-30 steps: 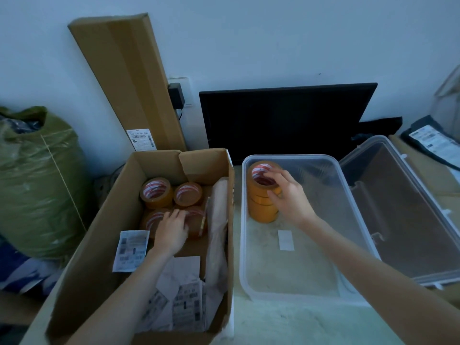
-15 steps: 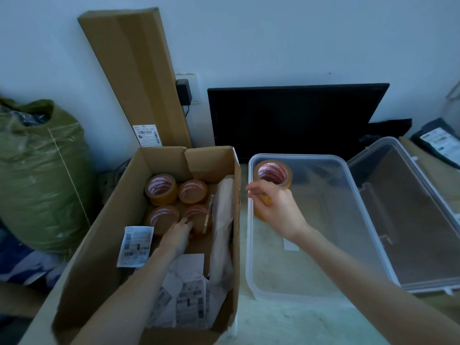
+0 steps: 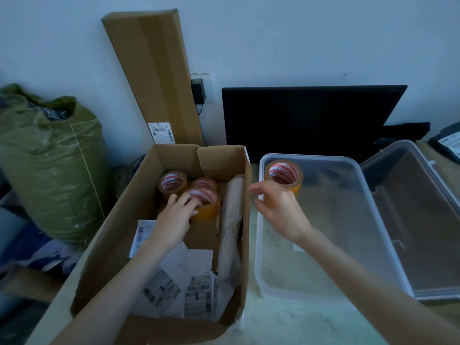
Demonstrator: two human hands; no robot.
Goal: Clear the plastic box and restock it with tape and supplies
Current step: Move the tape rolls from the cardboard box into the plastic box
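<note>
A clear plastic box (image 3: 373, 215) lies on the table at the right. A stack of tan tape rolls (image 3: 283, 174) stands in its far left corner. My right hand (image 3: 278, 210) hovers over the box's left rim, fingers apart, holding nothing. An open cardboard box (image 3: 119, 235) sits at the left with more tape rolls (image 3: 173, 183) at its far end. My left hand (image 3: 174, 220) grips one tape roll (image 3: 206, 205) there and has it raised above the others.
The plastic box's lid (image 3: 423, 220) lies at the right. Printed labels (image 3: 174, 287) and a wrapped paper roll (image 3: 231, 225) lie in the cardboard box. A black monitor (image 3: 308, 118), a tall leaning carton (image 3: 154, 78) and a green sack (image 3: 47, 163) stand behind.
My right hand let go of the stacked rolls and moved left toward the cardboard box. My left hand closed on a tape roll and lifted it.
</note>
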